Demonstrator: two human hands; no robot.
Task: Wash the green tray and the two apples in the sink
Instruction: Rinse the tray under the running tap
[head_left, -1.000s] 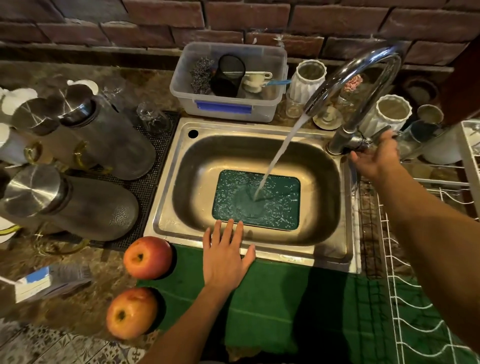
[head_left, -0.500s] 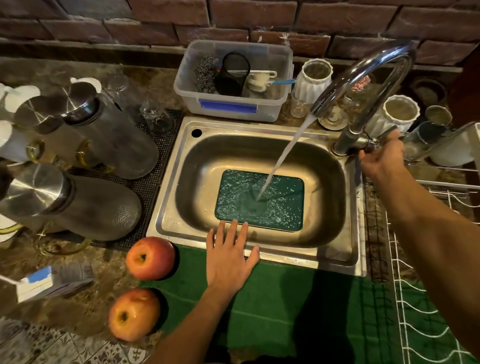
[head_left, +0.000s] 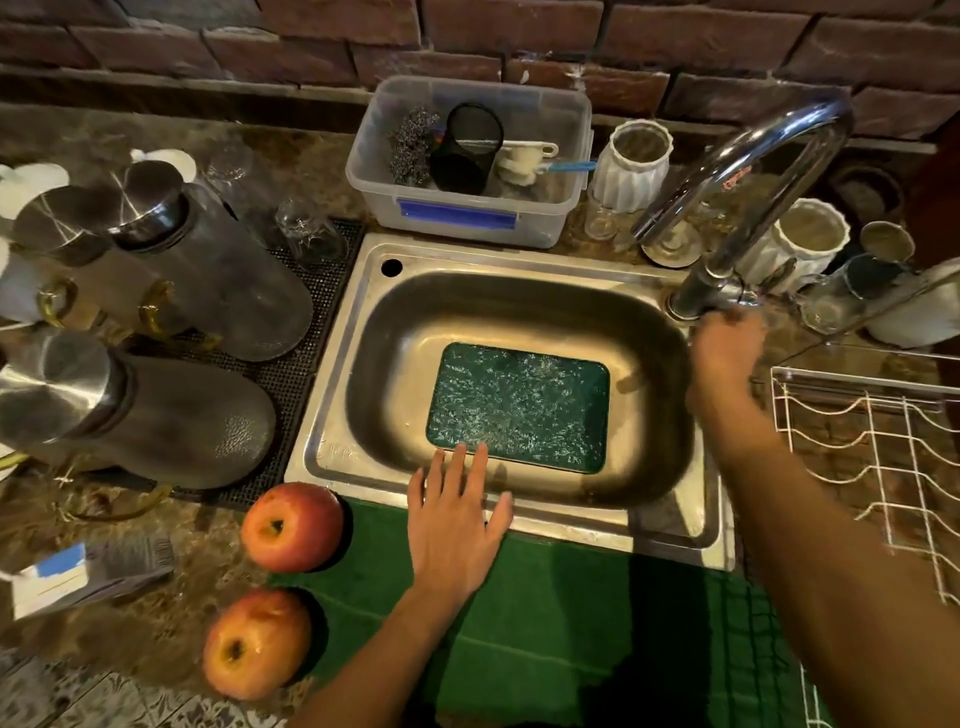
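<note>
The scene is dim and warm in colour, with the light coming from above, so that the sink rim and the curved faucet carry bright glare and the wet tray sparkles with many small reflections. A heavy shadow lies on the green cloth between the arms, and the apples throw dark shadows to their right. The wide lens bends the brick wall and the jugs at the edges, the right hand is blurred, and the corners are soft and grainy.
</note>
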